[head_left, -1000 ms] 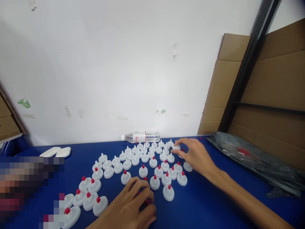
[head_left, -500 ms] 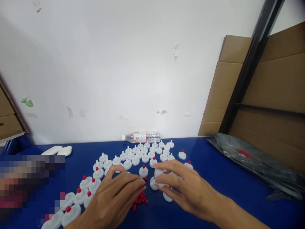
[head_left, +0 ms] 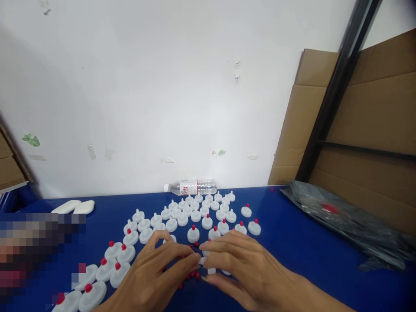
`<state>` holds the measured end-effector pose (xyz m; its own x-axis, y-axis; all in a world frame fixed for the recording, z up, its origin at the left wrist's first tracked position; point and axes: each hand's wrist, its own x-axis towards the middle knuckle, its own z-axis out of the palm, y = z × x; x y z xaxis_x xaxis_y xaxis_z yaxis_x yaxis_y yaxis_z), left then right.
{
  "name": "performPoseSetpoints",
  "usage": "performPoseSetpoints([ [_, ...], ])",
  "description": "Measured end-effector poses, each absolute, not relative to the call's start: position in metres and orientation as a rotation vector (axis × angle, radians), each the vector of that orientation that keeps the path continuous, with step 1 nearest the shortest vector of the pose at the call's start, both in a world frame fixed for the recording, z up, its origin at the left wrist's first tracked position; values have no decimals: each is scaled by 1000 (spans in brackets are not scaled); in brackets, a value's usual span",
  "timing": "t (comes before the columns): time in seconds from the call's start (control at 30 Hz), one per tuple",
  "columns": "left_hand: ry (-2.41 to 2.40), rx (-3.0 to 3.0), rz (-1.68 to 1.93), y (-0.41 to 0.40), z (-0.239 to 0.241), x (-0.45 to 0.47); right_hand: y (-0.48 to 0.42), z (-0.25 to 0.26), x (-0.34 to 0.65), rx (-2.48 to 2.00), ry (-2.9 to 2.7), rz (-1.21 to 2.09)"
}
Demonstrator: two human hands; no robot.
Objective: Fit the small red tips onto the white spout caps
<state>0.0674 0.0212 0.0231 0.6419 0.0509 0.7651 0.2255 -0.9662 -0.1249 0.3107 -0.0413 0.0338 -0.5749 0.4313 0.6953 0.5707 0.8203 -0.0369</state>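
Note:
My right hand is closed on a white spouted cap, tipped so its spout points left. My left hand has its thumb and fingers pinched together right at that spout; whatever sits between the fingertips is hidden. Beneath both hands lie several small loose red tips on the blue table. Just beyond the hands stands a white cap with a red tip, others like it to its right. Farther back are several white caps with bare spouts.
A clear plastic bottle lies against the wall. On the left are red-tipped caps and two white oval pieces, near a pixelated area. Grey plastic bags lie at the right, by cardboard and a dark post.
My right hand has moved left and down with the white cap, bringing its spout to my left fingertips. The left hand stays nearly in place. The view has shifted slightly.

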Motion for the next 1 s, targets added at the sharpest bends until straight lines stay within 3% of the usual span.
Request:
performPoseSetpoints([
  [1.0,-464,-2875,-1077,11,21,74,-41,17,298,-588,-2184,-311],
])
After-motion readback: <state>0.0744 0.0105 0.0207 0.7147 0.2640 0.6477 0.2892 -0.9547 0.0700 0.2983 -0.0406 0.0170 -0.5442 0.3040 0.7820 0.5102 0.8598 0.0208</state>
